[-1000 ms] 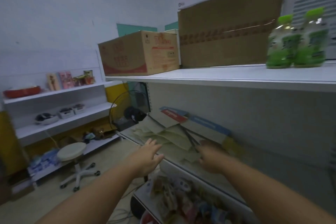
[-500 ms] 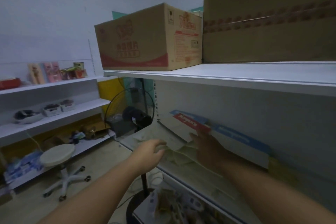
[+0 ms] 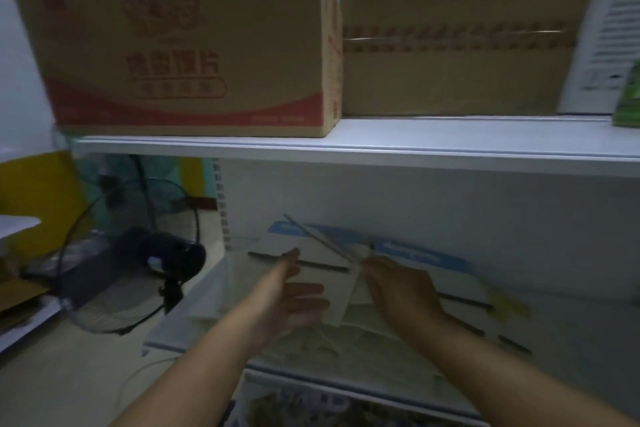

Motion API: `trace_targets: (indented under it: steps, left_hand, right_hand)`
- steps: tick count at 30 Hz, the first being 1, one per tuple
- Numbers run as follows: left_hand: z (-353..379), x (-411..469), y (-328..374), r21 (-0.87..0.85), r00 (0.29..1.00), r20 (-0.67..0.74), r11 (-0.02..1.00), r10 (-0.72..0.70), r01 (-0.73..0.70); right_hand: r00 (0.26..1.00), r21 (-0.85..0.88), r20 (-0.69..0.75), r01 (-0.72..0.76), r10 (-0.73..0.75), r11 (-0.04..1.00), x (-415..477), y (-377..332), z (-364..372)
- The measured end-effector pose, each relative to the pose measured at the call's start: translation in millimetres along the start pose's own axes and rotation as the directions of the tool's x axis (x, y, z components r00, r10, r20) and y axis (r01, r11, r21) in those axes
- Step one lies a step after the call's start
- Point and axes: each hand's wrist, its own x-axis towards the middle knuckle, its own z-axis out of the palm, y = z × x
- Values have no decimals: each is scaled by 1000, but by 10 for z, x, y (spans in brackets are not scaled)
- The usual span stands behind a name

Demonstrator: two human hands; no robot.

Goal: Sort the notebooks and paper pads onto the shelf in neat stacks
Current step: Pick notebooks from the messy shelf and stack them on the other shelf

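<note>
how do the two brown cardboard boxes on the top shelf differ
The left brown cardboard box has red print and a red band along its base; the right brown cardboard box is plain but for a patterned tape strip. The left box's top edge shows; the right box runs out of frame. Both sit on the white upper shelf.

Forearms come in from 7 and 5 o'clock, both reaching toward 12. Left grip slack, palm facing 3 o'clock, fingers spread, thumb up at 12. Right grip back-of-hand up, fingers curled, pinching a notebook at its 11 o'clock. Grips near, not touching.
</note>
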Motion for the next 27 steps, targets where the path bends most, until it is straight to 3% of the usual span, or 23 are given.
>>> trace_targets:
  steps: [2, 5, 7, 9, 11, 13, 15, 16, 18, 21, 22, 24, 27]
  left_hand:
    - [111, 29, -46, -104, 982, 165, 989, -88, 106]
    - [208, 153, -138, -217, 997, 75, 975, -34, 49]
    - [185, 222, -163, -232, 1000, 28, 972, -14, 20]
    - [143, 251, -167, -217, 999, 44, 976, -1, 10]
    - [133, 247, -184, -189, 998, 68, 982, 19, -6]
    - [175, 199, -198, -159, 996, 85, 987, 27, -14]
    - [196, 204, -238, -152, 993, 109, 988, 52, -35]
    - [194, 210, -247, -154, 991, 112, 987, 68, -51]
    - [189, 239, -254, -149, 991, 102, 986, 91, -75]
    - [235, 247, -261, -177, 989, 85, 978, 124, -108]
    - [264, 245, -268, -193, 988, 64, 973, 144, -129]
    - [342, 236, -291, -225, 982, 27, 958, 187, -176]
    - [524, 233, -295, -235, 969, -11, 941, 248, -244]
  right_hand:
    - [993, 53, 30, 114, -115, 992, -76, -167, -28]
    - [965, 124, 85, 235, -246, 964, -171, -222, -49]
    - [985, 109, 122, 112, -125, 988, -173, -34, -67]
    - [976, 55, 135, -178, 169, 983, -207, 340, -96]
    - [865, 16, 296, -430, 406, 903, -282, 778, -66]
    - [744, -24, 426, -560, 515, 828, -348, 1118, 4]
    - [669, -77, 510, -590, 541, 803, -375, 1286, 95]
    - [677, -98, 514, -564, 527, 820, -364, 1324, 129]
    - [776, -112, 432, -459, 459, 882, -346, 1333, 154]
    - [961, -178, -16, -274, 276, 945, -275, 1315, 128]
    - [964, -215, -169, -239, 206, 947, -216, 1250, 91]
    - [938, -241, -298, -253, 176, 937, -42, 1057, -13]
    - [959, -243, -247, -203, 141, 949, 252, 511, -139]
